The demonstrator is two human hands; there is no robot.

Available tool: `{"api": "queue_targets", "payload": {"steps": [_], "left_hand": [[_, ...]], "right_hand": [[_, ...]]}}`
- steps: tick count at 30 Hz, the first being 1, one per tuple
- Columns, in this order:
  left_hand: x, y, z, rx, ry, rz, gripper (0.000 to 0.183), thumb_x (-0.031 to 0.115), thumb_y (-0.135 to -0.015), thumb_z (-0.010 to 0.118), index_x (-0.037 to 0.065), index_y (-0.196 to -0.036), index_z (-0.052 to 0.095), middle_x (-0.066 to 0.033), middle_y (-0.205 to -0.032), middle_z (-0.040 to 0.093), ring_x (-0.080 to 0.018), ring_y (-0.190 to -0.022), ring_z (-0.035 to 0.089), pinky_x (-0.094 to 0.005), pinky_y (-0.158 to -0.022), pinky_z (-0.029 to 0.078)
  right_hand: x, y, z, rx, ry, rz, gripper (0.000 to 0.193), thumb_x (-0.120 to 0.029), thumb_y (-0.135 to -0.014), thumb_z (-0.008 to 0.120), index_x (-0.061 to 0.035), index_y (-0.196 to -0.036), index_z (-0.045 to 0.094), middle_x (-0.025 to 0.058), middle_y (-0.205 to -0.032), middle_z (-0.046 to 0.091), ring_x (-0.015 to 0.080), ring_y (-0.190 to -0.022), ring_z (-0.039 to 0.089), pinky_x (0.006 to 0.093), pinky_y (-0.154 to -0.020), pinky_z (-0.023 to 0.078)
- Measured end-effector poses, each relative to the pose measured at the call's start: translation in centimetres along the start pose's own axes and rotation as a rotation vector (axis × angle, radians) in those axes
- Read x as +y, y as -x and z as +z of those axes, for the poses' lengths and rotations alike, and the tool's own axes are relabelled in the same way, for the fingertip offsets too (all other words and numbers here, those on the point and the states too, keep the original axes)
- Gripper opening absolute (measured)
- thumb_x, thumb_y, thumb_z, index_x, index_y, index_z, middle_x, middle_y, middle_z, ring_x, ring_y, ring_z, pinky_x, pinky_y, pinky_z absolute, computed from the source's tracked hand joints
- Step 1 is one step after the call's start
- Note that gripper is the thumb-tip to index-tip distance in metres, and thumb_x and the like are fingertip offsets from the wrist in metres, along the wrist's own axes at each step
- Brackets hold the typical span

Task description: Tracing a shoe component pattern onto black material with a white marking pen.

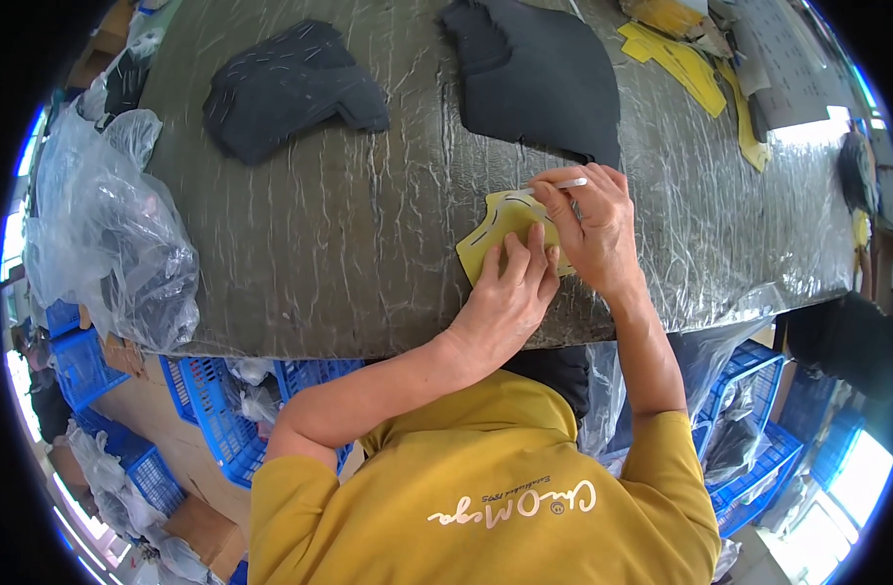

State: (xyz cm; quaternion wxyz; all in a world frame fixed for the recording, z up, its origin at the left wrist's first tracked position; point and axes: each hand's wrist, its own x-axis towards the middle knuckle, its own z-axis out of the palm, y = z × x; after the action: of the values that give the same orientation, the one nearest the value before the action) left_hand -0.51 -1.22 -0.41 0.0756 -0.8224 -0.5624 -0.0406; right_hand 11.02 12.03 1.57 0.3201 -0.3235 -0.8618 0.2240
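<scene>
plainly, in the head view, a flat yellow slotted template (524,216) lies beneath the left hand's (500,307) spread, unclenched fingertips; at its one o'clock, the right hand (597,224) pinches a slim white pen (568,183). beneath is a dark table (319,244) under wrinkled clear film, with matte charcoal cut pieces (544,78) towards twelve and blue plastic lattice crates (217,424) at eight. the template's upper corner points to eleven; its long axis is too covered to tell. the pen runs nine to three.
</scene>
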Motion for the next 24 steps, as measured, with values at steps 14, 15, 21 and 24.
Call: {"api": "queue_targets", "payload": {"steps": [14, 15, 21, 24], "left_hand": [[0.0, -0.1, -0.1, -0.022, -0.013, 0.017, 0.047, 0.018, -0.089, 0.06, 0.0, -0.132, 0.06, -0.0261, -0.142, 0.052, -0.0371, -0.119, 0.055, -0.0433, -0.104, 0.047], [0.0, -0.1, 0.0, -0.021, -0.009, 0.014, 0.048, 0.017, -0.089, 0.06, -0.001, -0.133, 0.059, -0.0262, -0.142, 0.052, -0.0371, -0.119, 0.055, -0.0431, -0.104, 0.048], [-0.2, -0.3, -0.5, -0.032, -0.016, 0.032, 0.052, 0.014, -0.087, 0.06, -0.002, -0.137, 0.056, -0.0266, -0.143, 0.052, -0.0371, -0.118, 0.057, -0.042, -0.103, 0.05], [-0.2, -0.2, -0.3, -0.048, -0.058, 0.046, 0.05, 0.017, -0.09, 0.058, 0.0, -0.137, 0.057, -0.0263, -0.144, 0.051, -0.0371, -0.119, 0.055, -0.0432, -0.103, 0.048]], "right_hand": [[0.4, 1.7, -1.1, 0.064, 0.111, 0.0, 0.003, -0.009, -0.09, 0.073, -0.0104, -0.092, 0.072, -0.0013, -0.082, 0.071, 0.0176, -0.068, 0.06, 0.0348, -0.084, 0.043], [0.4, 1.9, -1.2, 0.067, 0.112, 0.002, 0.003, -0.009, -0.09, 0.073, -0.0104, -0.092, 0.072, -0.0013, -0.082, 0.071, 0.0176, -0.068, 0.06, 0.0348, -0.084, 0.043], [0.2, 3.2, -1.9, 0.096, 0.122, 0.021, 0.004, -0.008, -0.092, 0.071, -0.011, -0.094, 0.07, -0.0023, -0.08, 0.07, 0.0173, -0.067, 0.059, 0.0354, -0.084, 0.043], [0.3, 3.6, -2.1, 0.125, 0.12, 0.021, 0.003, -0.008, -0.092, 0.071, -0.011, -0.093, 0.07, -0.0017, -0.081, 0.07, 0.0179, -0.067, 0.059, 0.0362, -0.085, 0.043]]}}
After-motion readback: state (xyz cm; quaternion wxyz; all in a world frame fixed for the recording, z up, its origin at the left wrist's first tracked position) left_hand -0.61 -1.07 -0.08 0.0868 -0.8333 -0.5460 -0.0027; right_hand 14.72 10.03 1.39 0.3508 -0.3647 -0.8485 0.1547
